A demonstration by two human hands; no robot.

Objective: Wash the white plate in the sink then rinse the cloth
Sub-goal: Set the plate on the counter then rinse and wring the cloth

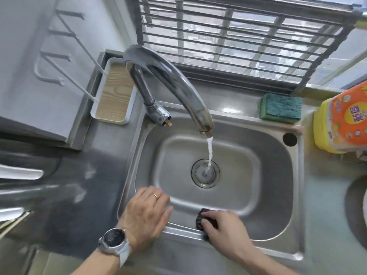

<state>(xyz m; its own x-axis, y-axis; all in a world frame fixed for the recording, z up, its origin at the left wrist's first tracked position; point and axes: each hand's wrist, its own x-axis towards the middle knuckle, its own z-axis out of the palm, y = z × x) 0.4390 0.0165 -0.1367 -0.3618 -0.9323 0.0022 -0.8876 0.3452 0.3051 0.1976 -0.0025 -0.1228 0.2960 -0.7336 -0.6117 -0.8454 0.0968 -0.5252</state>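
Note:
A steel sink lies below me, and its tap runs a thin stream of water into the drain. My left hand, with a ring and a wristwatch, rests flat with straight fingers on the sink's front-left rim. At the front rim my right hand grips a dark cloth, which is bunched under the fingers. White plates stand on edge in a rack at the far left, blurred.
A green sponge lies on the ledge behind the sink. A yellow and orange detergent bottle stands at the right. A wood-lined white tray sits behind the tap on the left. A barred window is at the back.

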